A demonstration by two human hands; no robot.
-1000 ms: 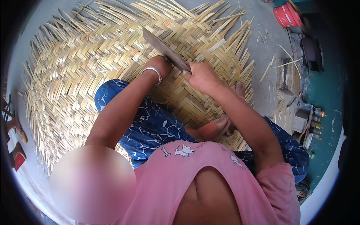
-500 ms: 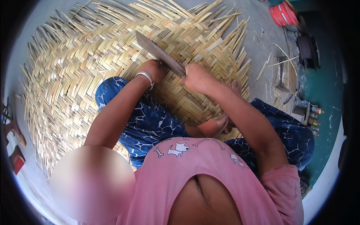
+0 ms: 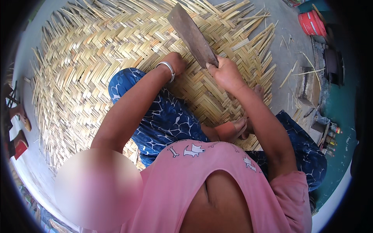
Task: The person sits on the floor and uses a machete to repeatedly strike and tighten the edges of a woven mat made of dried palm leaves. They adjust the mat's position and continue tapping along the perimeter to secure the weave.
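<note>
My right grip is closing firmly around the lower end of a flat, dark metal blade, thumb lying along it, right of centre in the upper half of the frame. The blade is slanting up and left, its broad far end nearing the top edge. Whether it is touching the mat below, I can't tell; my fingers are covering its near end.

My left grip is curling in at upper centre, just beside the blade but apart from it. Its fingers are facing away, so I can't tell if they are pinching anything. A silver bangle is circling that wrist.

The woven mat is filling most of the upper left and centre, pale strips crossing in a zigzag weave, loose ends fanning out along the top and right edges. I'm sitting with my blue patterned trousers spreading over its lower part, one bare foot showing right of centre. My pink top is taking up the bottom.

Grey floor is showing at upper right, with loose strips lying on it near a rough block. A red container is standing in the upper right corner; small bottles are sitting at the right edge.
</note>
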